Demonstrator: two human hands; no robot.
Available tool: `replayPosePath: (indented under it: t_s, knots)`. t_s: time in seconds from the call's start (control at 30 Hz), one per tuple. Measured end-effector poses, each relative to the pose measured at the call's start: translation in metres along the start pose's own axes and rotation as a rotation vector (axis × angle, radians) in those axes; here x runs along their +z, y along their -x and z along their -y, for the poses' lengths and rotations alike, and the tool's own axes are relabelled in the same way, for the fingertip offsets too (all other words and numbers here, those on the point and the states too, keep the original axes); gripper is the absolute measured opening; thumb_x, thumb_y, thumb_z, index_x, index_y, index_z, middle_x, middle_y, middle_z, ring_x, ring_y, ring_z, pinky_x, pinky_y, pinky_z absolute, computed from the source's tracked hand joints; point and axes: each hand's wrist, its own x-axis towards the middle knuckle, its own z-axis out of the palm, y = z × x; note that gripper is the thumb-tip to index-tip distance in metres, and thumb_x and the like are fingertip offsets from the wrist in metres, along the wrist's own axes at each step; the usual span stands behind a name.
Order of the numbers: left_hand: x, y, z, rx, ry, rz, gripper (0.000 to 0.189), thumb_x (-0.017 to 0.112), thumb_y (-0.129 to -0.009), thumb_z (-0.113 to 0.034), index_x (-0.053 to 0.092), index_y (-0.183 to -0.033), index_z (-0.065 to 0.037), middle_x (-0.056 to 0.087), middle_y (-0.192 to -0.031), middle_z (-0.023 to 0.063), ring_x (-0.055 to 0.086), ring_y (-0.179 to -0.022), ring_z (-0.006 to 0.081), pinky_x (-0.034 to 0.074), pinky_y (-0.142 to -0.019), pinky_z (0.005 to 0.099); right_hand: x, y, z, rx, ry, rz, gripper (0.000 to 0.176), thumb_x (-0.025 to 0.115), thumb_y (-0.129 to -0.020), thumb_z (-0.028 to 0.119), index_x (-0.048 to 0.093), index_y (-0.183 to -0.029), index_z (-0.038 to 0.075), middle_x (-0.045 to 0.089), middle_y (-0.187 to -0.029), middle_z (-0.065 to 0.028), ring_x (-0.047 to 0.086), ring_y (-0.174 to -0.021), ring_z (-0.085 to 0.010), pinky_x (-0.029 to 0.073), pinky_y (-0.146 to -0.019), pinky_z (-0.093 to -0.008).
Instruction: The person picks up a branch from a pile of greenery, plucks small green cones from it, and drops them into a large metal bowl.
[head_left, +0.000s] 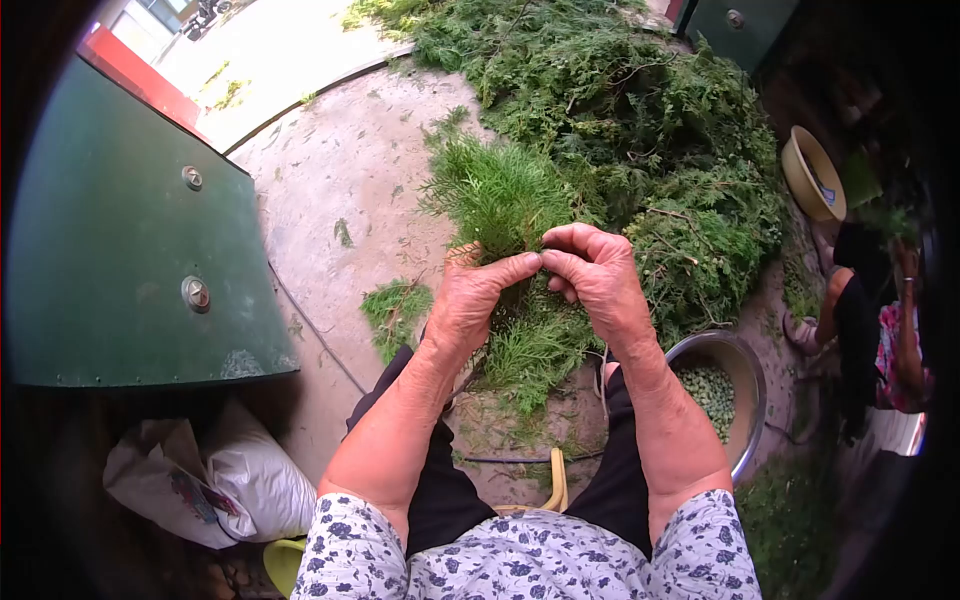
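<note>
In my left hand (466, 298) is a feathery green conifer sprig (497, 195), its fan of foliage pointing away from me. My left thumb and fingers are closed around its stem. Thumb and forefinger of my right hand (606, 282) pinch at the near end of the same sprig, their tips almost meeting my left thumb. Whatever lies between the right fingertips is too small to make out. Below my hands, more cut foliage (535, 350) lies between my knees. A metal bowl (757, 405) with many small pale green cones (708, 393) stands beside my right knee.
A large heap of conifer branches (640, 130) spreads ahead and right. Green metal door (130, 250) and white sacks (258, 478) are at left. A cable (325, 335) crosses the floor. At right are a yellowish basin (800, 172) and another seated person (895, 345).
</note>
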Motion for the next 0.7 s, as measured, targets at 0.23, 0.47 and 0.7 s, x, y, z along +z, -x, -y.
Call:
replayPosePath:
  t_s: [0.23, 0.47, 0.7]
  knots:
    - [-0.004, 0.001, -0.007, 0.012, -0.021, 0.06, 0.029, 0.067, -0.075, -0.002, 0.061, -0.103, -0.002, 0.064, -0.091, 0.0041, 0.06, -0.08, 0.0124, 0.05, -0.074, 0.0279, -0.016, -0.012, -0.018, 0.173, -0.735, 0.25, 0.012, 0.056, -0.088, 0.011, 0.057, -0.097, 0.002, 0.06, -0.08, -0.0046, 0.053, -0.059, -0.0074, 0.039, -0.046, -0.0193]
    - [-0.001, 0.007, -0.011, -0.027, -0.063, 0.133, 0.036, 0.065, -0.082, -0.018, 0.056, -0.112, -0.001, 0.061, -0.103, 0.0068, 0.057, -0.091, 0.0146, 0.048, -0.078, 0.0287, -0.023, -0.014, -0.005, 0.083, -0.676, 0.161, 0.015, 0.058, -0.085, 0.008, 0.056, -0.099, 0.003, 0.061, -0.08, -0.0042, 0.054, -0.061, -0.0109, 0.04, -0.05, -0.0216]
    - [0.001, 0.009, -0.014, -0.147, -0.092, 0.148, 0.039, 0.063, -0.083, -0.023, 0.055, -0.115, -0.001, 0.061, -0.103, 0.0058, 0.057, -0.091, 0.0139, 0.048, -0.078, 0.0277, -0.01, -0.003, 0.002, 0.117, -0.409, 0.081, 0.019, 0.066, -0.079, 0.004, 0.059, -0.096, 0.005, 0.061, -0.078, 0.0003, 0.053, -0.058, -0.0078, 0.038, -0.047, -0.0185]
